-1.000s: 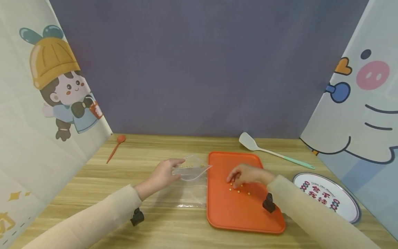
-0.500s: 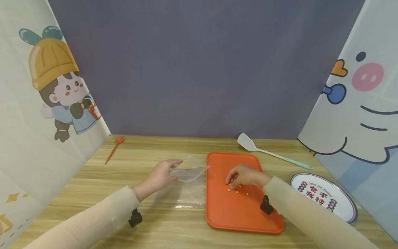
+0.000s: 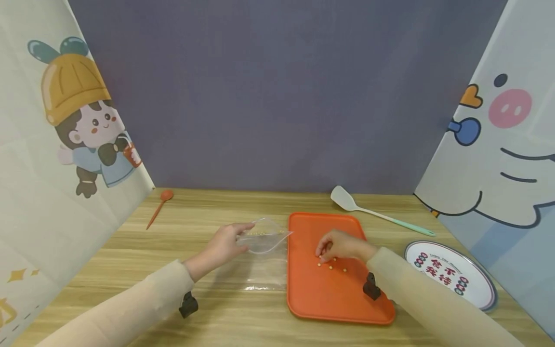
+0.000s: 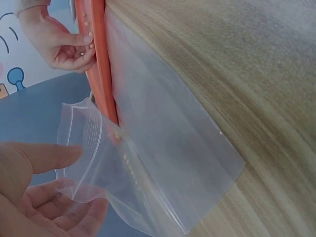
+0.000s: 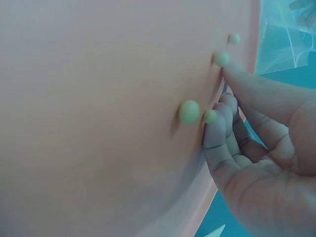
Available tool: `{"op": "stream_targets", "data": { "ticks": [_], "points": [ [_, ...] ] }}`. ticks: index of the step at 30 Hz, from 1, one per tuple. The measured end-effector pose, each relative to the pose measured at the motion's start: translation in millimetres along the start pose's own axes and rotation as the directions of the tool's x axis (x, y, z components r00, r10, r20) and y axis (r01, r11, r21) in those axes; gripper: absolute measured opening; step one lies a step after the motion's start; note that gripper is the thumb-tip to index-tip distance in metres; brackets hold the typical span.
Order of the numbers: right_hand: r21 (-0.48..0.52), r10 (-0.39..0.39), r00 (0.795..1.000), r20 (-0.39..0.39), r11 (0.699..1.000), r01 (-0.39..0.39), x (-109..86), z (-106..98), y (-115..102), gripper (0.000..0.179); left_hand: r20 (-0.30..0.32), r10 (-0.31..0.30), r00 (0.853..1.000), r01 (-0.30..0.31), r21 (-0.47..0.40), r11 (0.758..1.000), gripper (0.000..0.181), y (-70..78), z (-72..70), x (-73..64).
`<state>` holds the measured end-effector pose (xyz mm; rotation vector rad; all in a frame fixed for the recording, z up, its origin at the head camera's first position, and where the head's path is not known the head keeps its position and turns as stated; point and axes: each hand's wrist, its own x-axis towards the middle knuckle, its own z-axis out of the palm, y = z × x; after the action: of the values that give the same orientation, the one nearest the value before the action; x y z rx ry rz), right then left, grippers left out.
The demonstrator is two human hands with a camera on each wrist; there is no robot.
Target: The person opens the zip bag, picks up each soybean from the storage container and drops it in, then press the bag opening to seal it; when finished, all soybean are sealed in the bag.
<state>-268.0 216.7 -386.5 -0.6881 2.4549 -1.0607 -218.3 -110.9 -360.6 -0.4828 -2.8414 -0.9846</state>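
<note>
My left hand (image 3: 225,246) holds the mouth of a clear zip bag (image 4: 163,123) spread, thumb on one side and fingers on the other. A row of small yellow soybeans (image 4: 129,170) lies inside the bag, whose lower part rests flat on the table. Over the orange tray (image 3: 338,301), my right hand (image 3: 342,245) has its fingers curled, thumb and fingertips close together down at the surface. Loose soybeans (image 5: 189,112) lie around the fingertips, one right at the thumb tip. A pale speck like a soybean (image 4: 82,53) shows between thumb and fingers.
A white spatula with a green handle (image 3: 407,222) lies behind the tray at right. To its right sits a white oval plate (image 3: 451,270) with red lettering, partly under the right sleeve. A small orange-brown spoon (image 3: 158,209) lies at the back left. The tray overlaps the bag's edge.
The head view has shifted slightly. My right fingers have drawn in a little closer among the soybeans, while my left hand keeps the bag mouth spread in the same place.
</note>
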Motion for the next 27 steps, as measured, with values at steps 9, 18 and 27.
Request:
{"op": "stream_targets", "data": {
  "ticks": [9, 18, 27],
  "points": [
    [-0.003, 0.011, 1.000, -0.017, 1.000, -0.012, 2.5, -0.3, 1.9, 0.014, 0.008, -0.011, 1.000, 0.011, -0.003, 1.000, 0.061, 0.9, -0.6, -0.4],
    [-0.005, 0.009, 0.998, -0.069, 1.000, -0.010, 2.9, -2.0, 6.5, 0.012, 0.014, 0.005, 1.000, -0.005, 0.008, 1.000, 0.062, 1.7, 0.4, 2.5],
    [0.112, 0.038, 0.991, -0.125, 0.993, -0.024, 7.2, -5.5, 3.4, 0.015, 0.004, 0.032, 0.999, -0.032, 0.009, 0.999, 0.062, 4.4, -1.4, 4.8]
  ]
}}
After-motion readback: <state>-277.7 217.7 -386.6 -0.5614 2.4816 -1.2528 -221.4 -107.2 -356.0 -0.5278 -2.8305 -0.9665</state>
